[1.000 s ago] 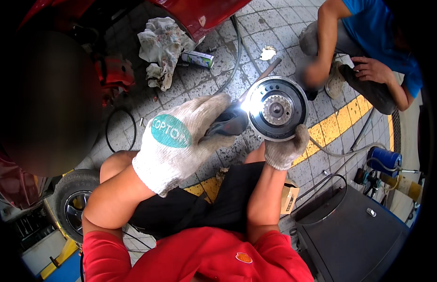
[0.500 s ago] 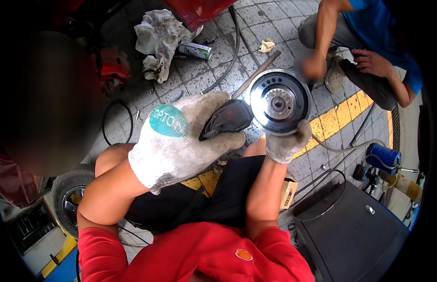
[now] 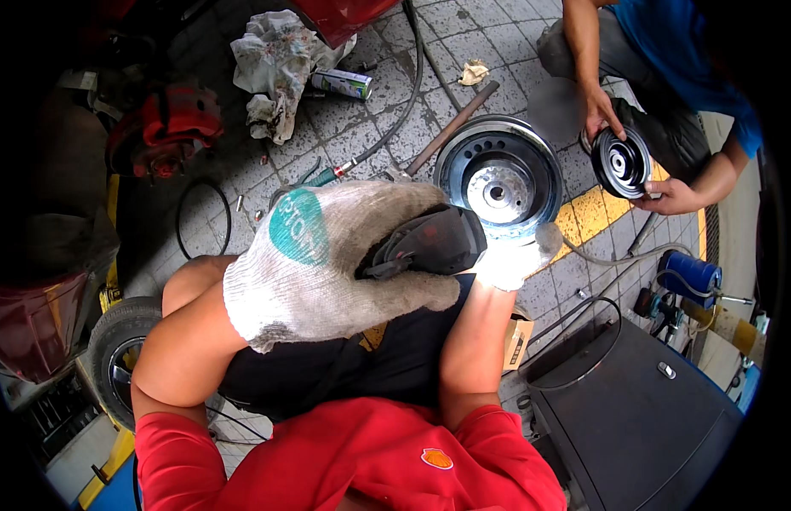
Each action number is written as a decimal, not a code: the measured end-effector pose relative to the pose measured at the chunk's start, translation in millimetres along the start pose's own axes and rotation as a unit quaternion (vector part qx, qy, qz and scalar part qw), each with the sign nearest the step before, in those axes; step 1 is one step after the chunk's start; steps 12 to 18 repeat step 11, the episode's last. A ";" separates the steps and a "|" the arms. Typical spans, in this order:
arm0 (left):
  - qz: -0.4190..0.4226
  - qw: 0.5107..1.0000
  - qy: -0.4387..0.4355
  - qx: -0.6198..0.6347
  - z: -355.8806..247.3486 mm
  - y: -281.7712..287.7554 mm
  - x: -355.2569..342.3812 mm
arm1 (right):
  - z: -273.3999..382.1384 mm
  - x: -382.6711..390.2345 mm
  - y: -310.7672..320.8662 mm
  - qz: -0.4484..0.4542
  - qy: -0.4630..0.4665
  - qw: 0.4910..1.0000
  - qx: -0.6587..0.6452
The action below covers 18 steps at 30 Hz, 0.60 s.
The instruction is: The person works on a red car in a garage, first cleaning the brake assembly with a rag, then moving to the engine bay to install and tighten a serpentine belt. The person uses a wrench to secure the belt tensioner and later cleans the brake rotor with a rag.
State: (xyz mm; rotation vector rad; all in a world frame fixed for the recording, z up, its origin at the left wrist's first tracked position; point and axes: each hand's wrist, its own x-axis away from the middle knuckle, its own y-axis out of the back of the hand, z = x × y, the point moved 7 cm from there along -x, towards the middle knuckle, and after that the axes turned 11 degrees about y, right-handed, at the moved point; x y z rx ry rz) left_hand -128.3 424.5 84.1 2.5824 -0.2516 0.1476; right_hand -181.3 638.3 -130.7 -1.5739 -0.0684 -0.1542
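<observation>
My left hand (image 3: 327, 255), in a whitish knit glove with a green print, is closed around a black hand lamp (image 3: 429, 243). Strong light falls on my right hand (image 3: 510, 262), also gloved, which grips the near rim of a round metal disc (image 3: 498, 192). The disc faces me and has a raised rim, an arc of small holes and a bright, smooth hub with a centre hole. The glare washes out part of my right glove. Across from me, a co-worker in blue holds a black ringed disc (image 3: 621, 162) in both hands.
A wooden-looking bar (image 3: 451, 128) lies behind the disc. Farther left are a spray can (image 3: 342, 83), a dirty rag (image 3: 272, 72) and an air hose with a green fitting (image 3: 327, 175). A red brake caliper (image 3: 170, 119) stands at left, a dark case (image 3: 634, 409) at lower right.
The lamp has moved right and slightly down, toward my right hand. The metal disc's centre, toothed before, now looks smooth. A black disc now shows in the co-worker's hands.
</observation>
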 end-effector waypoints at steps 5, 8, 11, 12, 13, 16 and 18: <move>0.006 0.999 -0.013 -0.039 -1.3 -3.3 0.3 | 0.2 0.8 -3.8 0.168 -0.036 0.984 0.048; 0.012 0.999 -0.013 -0.043 -1.5 -4.5 0.2 | 11.9 -1.7 22.8 0.154 -0.035 0.987 0.034; 0.052 0.998 0.011 -0.043 -3.4 -6.6 -1.0 | 6.0 0.9 10.6 0.197 -0.033 0.977 0.076; 0.052 0.998 0.011 -0.043 -3.4 -6.6 -1.0 | 6.0 0.9 10.6 0.197 -0.033 0.977 0.076; 0.052 0.998 0.011 -0.043 -3.4 -6.6 -1.0 | 6.0 0.9 10.6 0.197 -0.033 0.977 0.076; 0.052 0.998 0.011 -0.043 -3.4 -6.6 -1.0 | 6.0 0.9 10.6 0.197 -0.033 0.977 0.076; 0.052 0.998 0.011 -0.043 -3.4 -6.6 -1.0 | 6.0 0.9 10.6 0.197 -0.033 0.977 0.076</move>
